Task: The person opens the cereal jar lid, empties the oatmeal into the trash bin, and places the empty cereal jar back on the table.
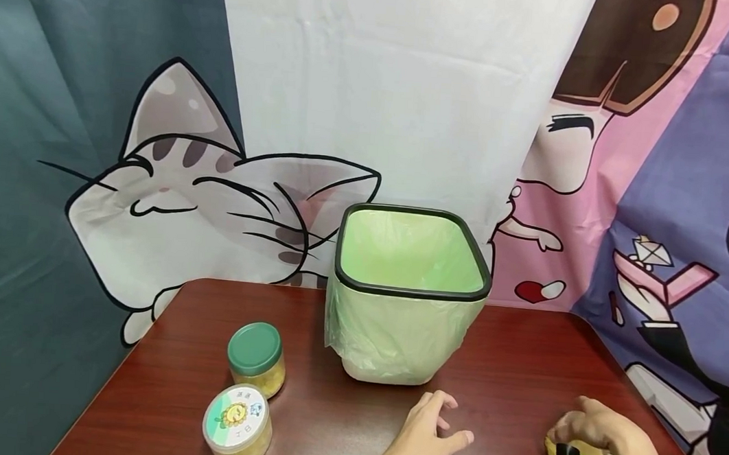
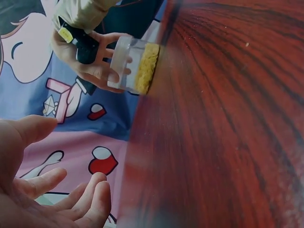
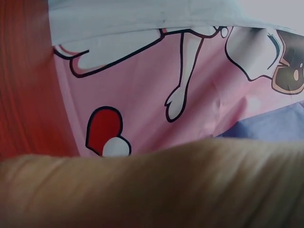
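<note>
My right hand [image 1: 607, 433], wearing a wrist strap, reaches down at the right side of the table. In the left wrist view its fingers spread round the upper part of a clear jar [image 2: 148, 66] with a yellow, crumbly filling low inside. The jar's base is right at the tabletop. My left hand [image 1: 421, 437] hovers over the front middle of the table, fingers loosely bent and holding nothing. The right wrist view shows mostly the blurred back of the right hand [image 3: 156, 190]; its fingers and the jar are hidden there.
A pale green bin [image 1: 396, 332] with a black rim and a plastic liner stands at the back middle. To the left are a green-lidded jar [image 1: 255, 349] and, in front of it, a jar with a printed label top [image 1: 237, 417]. A cartoon curtain [image 1: 378, 84] hangs behind the reddish-brown table [image 1: 164, 382].
</note>
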The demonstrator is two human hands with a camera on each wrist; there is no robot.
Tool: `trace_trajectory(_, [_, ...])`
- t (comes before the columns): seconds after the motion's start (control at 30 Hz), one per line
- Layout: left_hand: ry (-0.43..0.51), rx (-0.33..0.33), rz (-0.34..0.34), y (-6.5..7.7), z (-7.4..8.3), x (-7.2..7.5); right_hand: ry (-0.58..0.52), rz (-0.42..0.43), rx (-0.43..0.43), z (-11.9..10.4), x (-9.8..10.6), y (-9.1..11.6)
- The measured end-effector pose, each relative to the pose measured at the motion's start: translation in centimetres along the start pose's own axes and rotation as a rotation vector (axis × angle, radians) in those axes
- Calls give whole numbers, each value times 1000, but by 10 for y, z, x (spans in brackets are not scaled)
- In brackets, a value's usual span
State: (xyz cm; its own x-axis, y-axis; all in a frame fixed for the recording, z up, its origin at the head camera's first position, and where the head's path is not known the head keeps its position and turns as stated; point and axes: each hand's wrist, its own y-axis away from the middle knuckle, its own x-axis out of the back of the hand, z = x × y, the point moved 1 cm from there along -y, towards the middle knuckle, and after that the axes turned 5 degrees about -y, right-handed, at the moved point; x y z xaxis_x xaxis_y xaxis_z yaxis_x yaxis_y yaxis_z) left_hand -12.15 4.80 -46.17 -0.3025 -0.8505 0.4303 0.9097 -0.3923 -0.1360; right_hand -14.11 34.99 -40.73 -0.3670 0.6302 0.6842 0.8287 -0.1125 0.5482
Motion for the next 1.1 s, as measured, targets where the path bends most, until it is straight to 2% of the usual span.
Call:
trace_trajectory(0.17, [2, -13, 18, 0, 0, 0, 55, -7, 51, -5, -3, -3])
trace_trajectory(0.47, [0, -12, 29, 0, -4, -1, 25, 17, 116, -26, -8, -4])
trace_trajectory(0.73, [-11, -11, 24, -1, -5, -2, 133, 105, 324, -63, -17, 9])
trace_trajectory(0.97, [-35, -15, 33, -3, -3, 1, 204, 175, 432, -92, -29, 29])
trace_trajectory(1.1, [-105, -31, 12, -4, -1, 7, 202, 213, 500, -104, -38, 39])
